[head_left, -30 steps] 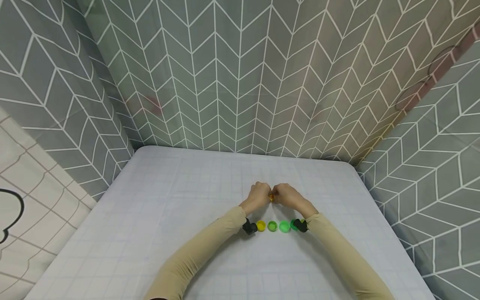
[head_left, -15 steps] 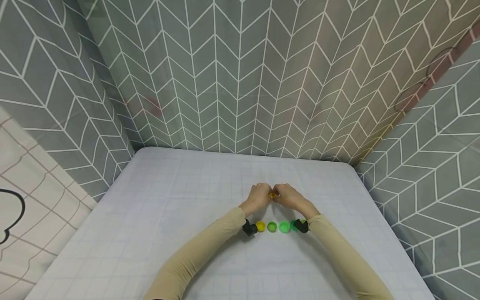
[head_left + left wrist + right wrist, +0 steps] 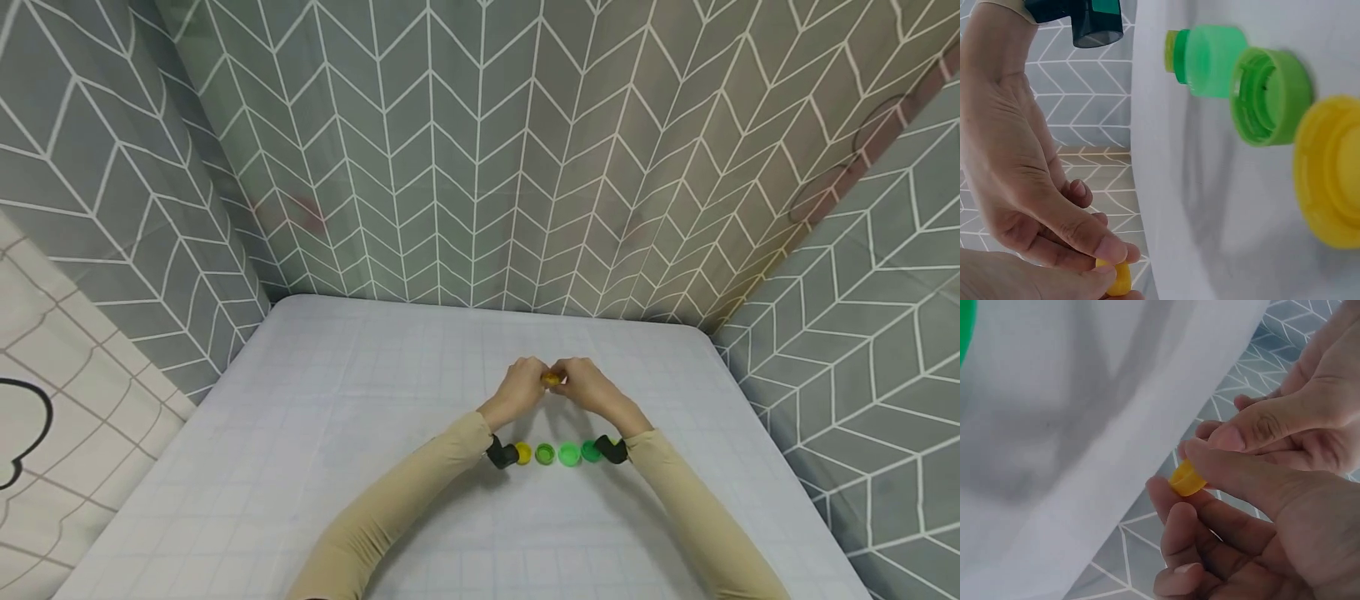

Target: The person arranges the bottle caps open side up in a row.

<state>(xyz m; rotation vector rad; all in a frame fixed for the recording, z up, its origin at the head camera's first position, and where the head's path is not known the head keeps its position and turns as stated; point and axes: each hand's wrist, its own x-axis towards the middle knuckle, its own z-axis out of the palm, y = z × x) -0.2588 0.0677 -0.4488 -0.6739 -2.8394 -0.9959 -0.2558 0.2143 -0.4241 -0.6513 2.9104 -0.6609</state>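
Observation:
A small yellow bottle cap (image 3: 1187, 480) is held up off the table between both hands. My right hand (image 3: 592, 386) pinches it between thumb and fingertips, the thumb over its top in the right wrist view. My left hand (image 3: 520, 388) also has thumb and finger at the cap, seen from below in the left wrist view. The two thumbs meet at it, and fingers cover part of the cap. Nearer the body, a row of caps lies on the table: yellow (image 3: 522, 453), green (image 3: 545, 454), light green (image 3: 569, 454) and dark green (image 3: 591, 451).
At the row's right end, a yellow-green cap (image 3: 1169, 51) is mostly covered by the black wrist camera (image 3: 611, 450) in the head view. A white cloth with faint grid lines covers the table (image 3: 337, 383). Grey patterned curtains (image 3: 465, 167) hang behind and beside it.
Both hands have risen slightly and shifted a little right with the yellow cap, which shows more of its face now. The right wrist moved right, uncovering more of the dark green cap.

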